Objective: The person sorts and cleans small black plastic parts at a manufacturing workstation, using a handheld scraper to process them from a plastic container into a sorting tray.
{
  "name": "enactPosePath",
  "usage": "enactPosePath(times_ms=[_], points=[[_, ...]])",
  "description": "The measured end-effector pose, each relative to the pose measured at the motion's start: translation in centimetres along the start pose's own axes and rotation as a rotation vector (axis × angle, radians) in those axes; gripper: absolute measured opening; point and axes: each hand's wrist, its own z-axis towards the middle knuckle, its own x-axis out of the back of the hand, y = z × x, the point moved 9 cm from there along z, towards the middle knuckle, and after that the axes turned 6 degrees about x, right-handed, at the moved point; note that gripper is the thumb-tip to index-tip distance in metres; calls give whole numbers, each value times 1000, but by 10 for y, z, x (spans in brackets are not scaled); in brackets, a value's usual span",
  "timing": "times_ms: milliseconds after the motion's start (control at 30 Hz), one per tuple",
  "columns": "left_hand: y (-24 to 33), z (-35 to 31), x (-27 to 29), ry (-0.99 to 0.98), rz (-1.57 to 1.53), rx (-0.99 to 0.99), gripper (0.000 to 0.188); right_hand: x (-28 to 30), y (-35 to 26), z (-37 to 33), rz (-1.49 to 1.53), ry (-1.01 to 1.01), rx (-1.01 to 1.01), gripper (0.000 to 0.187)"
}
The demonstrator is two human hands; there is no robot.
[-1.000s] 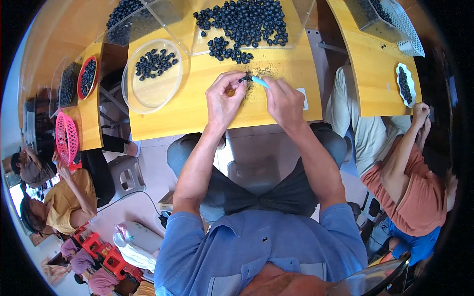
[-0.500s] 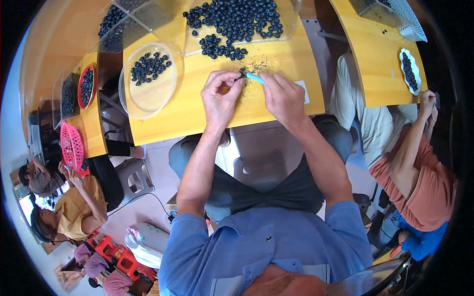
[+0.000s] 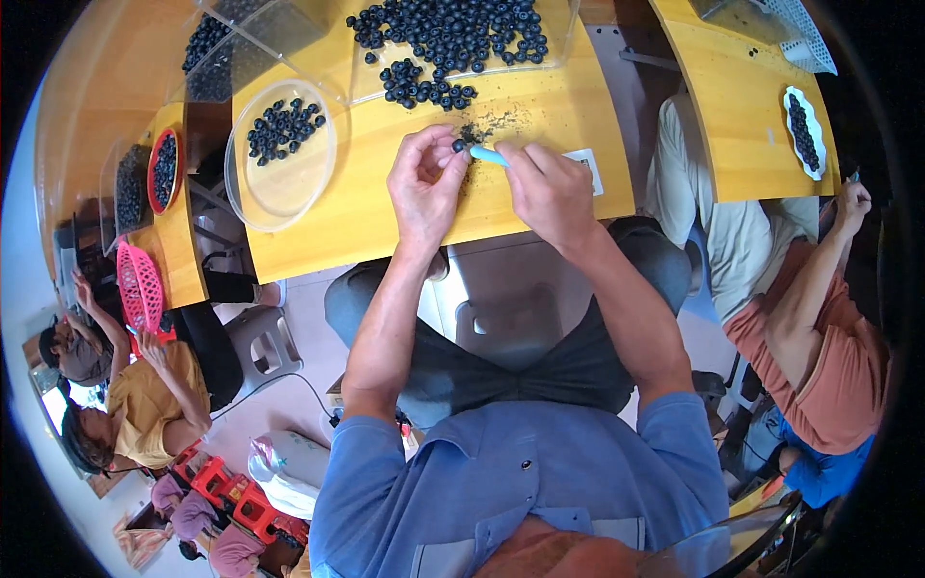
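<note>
Between the thumb and fingertips of my left hand (image 3: 427,188) is a small round blue-black berry-like ball (image 3: 459,145). My right hand (image 3: 551,191) grips a slim light-blue tool (image 3: 489,155) like a pen. Its tip meets or nearly meets the ball; the exact contact is too small to tell. Dark crumbs (image 3: 474,133) lie scattered on the yellow table just beyond my fingers. Farther off, a large heap of the same balls (image 3: 453,34) spills over the near edge of a clear tray (image 3: 564,53). Several more balls (image 3: 282,130) sit in a round clear plastic dish (image 3: 231,173) on the left.
A white card (image 3: 585,171) lies beside my right hand. A clear bin (image 3: 279,43) of dark balls stands at the far left. Co-workers sit at neighbouring tables, with a red bowl (image 3: 177,166) and pink basket (image 3: 140,287) to the left and a white scalloped dish (image 3: 815,159) to the right.
The ball between my left fingertips now shows clearly, and my left fingers are a little more raised. My right hand and the tool have shifted slightly left. A co-worker at left has raised an arm.
</note>
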Motion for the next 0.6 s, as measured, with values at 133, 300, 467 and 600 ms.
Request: enactPosePath(times_ms=[133,300,467,600], points=[[-1,-1,0,2,-9,-32,40,0,-1,0,-4,6,14,28],[-1,-1,-1,-19,4,-11,40,0,-4,1,-25,-10,31,29],[-1,0,0,-26,95,-34,41,0,-5,2,-36,-16,37,30],[2,-1,-2,-46,152,-57,41,-1,-5,1,-52,-11,36,33]])
